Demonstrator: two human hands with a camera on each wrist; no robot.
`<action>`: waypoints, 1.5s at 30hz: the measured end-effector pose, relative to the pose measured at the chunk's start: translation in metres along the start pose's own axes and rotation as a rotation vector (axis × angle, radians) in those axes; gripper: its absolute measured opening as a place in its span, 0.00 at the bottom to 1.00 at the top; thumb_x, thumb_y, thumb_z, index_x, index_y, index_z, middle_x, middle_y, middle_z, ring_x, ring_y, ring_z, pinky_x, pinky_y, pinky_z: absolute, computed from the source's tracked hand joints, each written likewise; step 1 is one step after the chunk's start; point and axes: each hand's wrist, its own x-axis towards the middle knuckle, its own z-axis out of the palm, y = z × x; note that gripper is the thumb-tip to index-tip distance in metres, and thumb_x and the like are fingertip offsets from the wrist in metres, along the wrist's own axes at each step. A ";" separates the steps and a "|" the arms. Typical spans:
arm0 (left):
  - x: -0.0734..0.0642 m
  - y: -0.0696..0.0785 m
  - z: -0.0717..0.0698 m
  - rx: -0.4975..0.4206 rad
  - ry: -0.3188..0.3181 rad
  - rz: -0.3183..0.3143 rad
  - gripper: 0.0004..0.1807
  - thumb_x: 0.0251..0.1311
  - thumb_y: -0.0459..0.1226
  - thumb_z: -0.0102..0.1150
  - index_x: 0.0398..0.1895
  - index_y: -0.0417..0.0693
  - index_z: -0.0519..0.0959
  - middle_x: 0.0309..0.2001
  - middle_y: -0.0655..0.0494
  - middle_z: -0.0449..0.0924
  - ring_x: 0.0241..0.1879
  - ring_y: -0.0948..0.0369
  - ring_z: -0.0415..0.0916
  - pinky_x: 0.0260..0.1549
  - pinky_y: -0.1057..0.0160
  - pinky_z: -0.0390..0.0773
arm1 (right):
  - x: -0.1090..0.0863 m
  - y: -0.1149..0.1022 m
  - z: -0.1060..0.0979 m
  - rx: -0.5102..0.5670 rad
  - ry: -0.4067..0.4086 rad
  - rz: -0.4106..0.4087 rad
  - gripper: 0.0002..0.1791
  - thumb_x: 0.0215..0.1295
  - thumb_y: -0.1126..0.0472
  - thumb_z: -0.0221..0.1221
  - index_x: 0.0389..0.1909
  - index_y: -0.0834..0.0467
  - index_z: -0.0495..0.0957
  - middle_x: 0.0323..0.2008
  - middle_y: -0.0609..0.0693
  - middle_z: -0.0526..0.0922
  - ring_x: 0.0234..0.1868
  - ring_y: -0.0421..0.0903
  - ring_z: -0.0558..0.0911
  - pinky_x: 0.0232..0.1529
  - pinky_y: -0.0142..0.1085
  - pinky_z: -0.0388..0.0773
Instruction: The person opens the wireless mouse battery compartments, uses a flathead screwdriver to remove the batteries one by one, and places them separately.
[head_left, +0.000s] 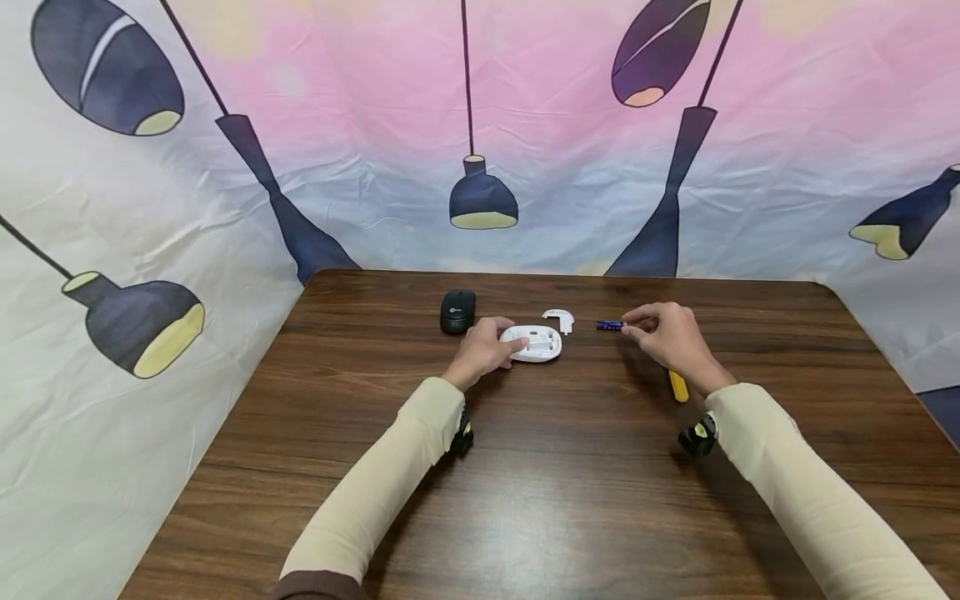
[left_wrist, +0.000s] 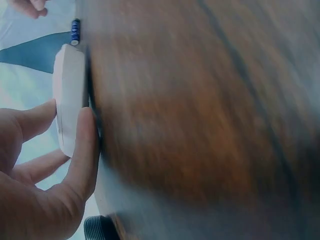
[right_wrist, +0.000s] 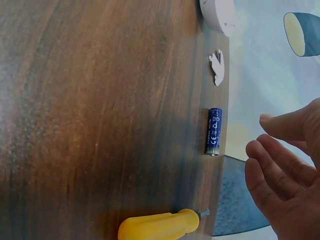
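My left hand (head_left: 483, 346) grips a white computer mouse (head_left: 543, 344) by its left end. The mouse lies underside up, its battery compartment uncovered and facing the head camera. In the left wrist view the white mouse (left_wrist: 70, 100) shows edge-on between thumb and fingers. My right hand (head_left: 672, 335) is just right of a blue cylindrical battery (head_left: 608, 326) on the table. The right wrist view shows that battery (right_wrist: 213, 131) lying apart from the fingertips, with thumb and fingers spread and nothing between them. A small white battery cover (head_left: 559, 320) lies between mouse and battery.
Behind the left hand sits a black computer mouse (head_left: 457, 312). A yellow-handled screwdriver (right_wrist: 160, 226) lies under the right wrist, partly hidden in the head view. The brown wooden table (head_left: 525, 467) ends at a patterned cloth backdrop (head_left: 405, 192).
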 end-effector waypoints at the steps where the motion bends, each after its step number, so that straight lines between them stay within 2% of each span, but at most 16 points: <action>1: 0.000 -0.001 0.000 0.030 0.007 0.010 0.26 0.69 0.40 0.64 0.66 0.38 0.74 0.54 0.42 0.80 0.29 0.57 0.84 0.28 0.64 0.87 | 0.000 0.000 0.000 0.001 -0.001 -0.002 0.12 0.69 0.65 0.64 0.49 0.66 0.85 0.43 0.64 0.87 0.39 0.57 0.85 0.38 0.52 0.86; 6: 0.001 -0.002 -0.003 0.188 0.039 0.055 0.26 0.69 0.44 0.64 0.66 0.43 0.76 0.55 0.45 0.81 0.24 0.58 0.83 0.23 0.66 0.84 | -0.002 -0.001 0.002 0.004 -0.012 -0.007 0.12 0.69 0.65 0.64 0.49 0.66 0.85 0.44 0.64 0.87 0.41 0.58 0.85 0.40 0.53 0.85; 9: 0.001 -0.002 -0.004 0.239 0.044 0.077 0.26 0.69 0.45 0.64 0.65 0.43 0.77 0.51 0.46 0.82 0.23 0.58 0.83 0.21 0.66 0.81 | -0.003 -0.002 0.004 0.007 -0.012 -0.013 0.12 0.69 0.64 0.65 0.49 0.66 0.85 0.44 0.63 0.87 0.40 0.57 0.85 0.39 0.53 0.85; 15: -0.003 -0.003 -0.008 0.239 0.032 0.096 0.26 0.69 0.45 0.65 0.66 0.43 0.77 0.48 0.47 0.83 0.24 0.56 0.83 0.23 0.66 0.80 | -0.003 -0.004 0.006 0.008 -0.006 -0.023 0.11 0.68 0.65 0.66 0.48 0.65 0.86 0.42 0.62 0.87 0.38 0.55 0.85 0.36 0.50 0.85; 21: -0.011 -0.003 -0.015 0.230 0.046 0.112 0.26 0.69 0.44 0.64 0.65 0.42 0.77 0.50 0.45 0.83 0.26 0.56 0.84 0.24 0.65 0.82 | -0.002 -0.009 0.010 0.027 -0.004 -0.025 0.10 0.67 0.65 0.66 0.47 0.66 0.86 0.41 0.62 0.87 0.37 0.54 0.85 0.36 0.49 0.85; 24: -0.016 -0.003 -0.020 0.247 0.068 0.124 0.24 0.70 0.44 0.63 0.64 0.43 0.78 0.53 0.45 0.82 0.25 0.58 0.84 0.25 0.65 0.83 | 0.000 -0.011 0.013 0.028 -0.001 -0.032 0.10 0.68 0.65 0.66 0.46 0.65 0.87 0.41 0.61 0.87 0.35 0.52 0.85 0.32 0.44 0.84; 29: -0.023 -0.005 -0.034 0.272 0.130 0.138 0.19 0.72 0.43 0.61 0.59 0.44 0.81 0.49 0.49 0.84 0.29 0.61 0.82 0.34 0.60 0.84 | 0.001 -0.015 0.020 0.032 0.003 -0.062 0.10 0.69 0.62 0.65 0.45 0.64 0.87 0.40 0.58 0.88 0.32 0.49 0.82 0.28 0.38 0.78; 33: -0.023 -0.008 -0.048 0.283 0.220 0.140 0.14 0.71 0.40 0.61 0.54 0.44 0.83 0.42 0.51 0.85 0.37 0.56 0.81 0.41 0.54 0.82 | -0.001 -0.017 0.023 0.034 0.005 -0.103 0.09 0.70 0.62 0.65 0.45 0.63 0.87 0.41 0.58 0.87 0.34 0.50 0.83 0.32 0.41 0.81; 36: -0.018 -0.013 -0.057 0.294 0.304 0.146 0.12 0.70 0.38 0.62 0.52 0.42 0.84 0.40 0.50 0.85 0.40 0.52 0.81 0.43 0.50 0.81 | -0.004 -0.019 0.026 0.032 0.001 -0.132 0.09 0.70 0.63 0.64 0.45 0.63 0.87 0.41 0.58 0.87 0.35 0.49 0.84 0.33 0.42 0.82; 41: -0.007 -0.025 -0.067 0.328 0.395 0.141 0.16 0.69 0.37 0.62 0.56 0.38 0.81 0.46 0.43 0.82 0.46 0.48 0.78 0.51 0.46 0.78 | -0.007 -0.020 0.029 0.019 -0.013 -0.179 0.09 0.69 0.63 0.65 0.45 0.63 0.88 0.40 0.55 0.87 0.32 0.46 0.83 0.32 0.42 0.81; 45: 0.001 -0.031 -0.071 0.339 0.405 0.118 0.22 0.71 0.39 0.60 0.63 0.36 0.76 0.55 0.37 0.75 0.55 0.44 0.71 0.57 0.44 0.73 | -0.009 -0.020 0.029 0.018 -0.024 -0.202 0.08 0.68 0.63 0.66 0.44 0.62 0.88 0.38 0.52 0.88 0.32 0.45 0.82 0.47 0.47 0.74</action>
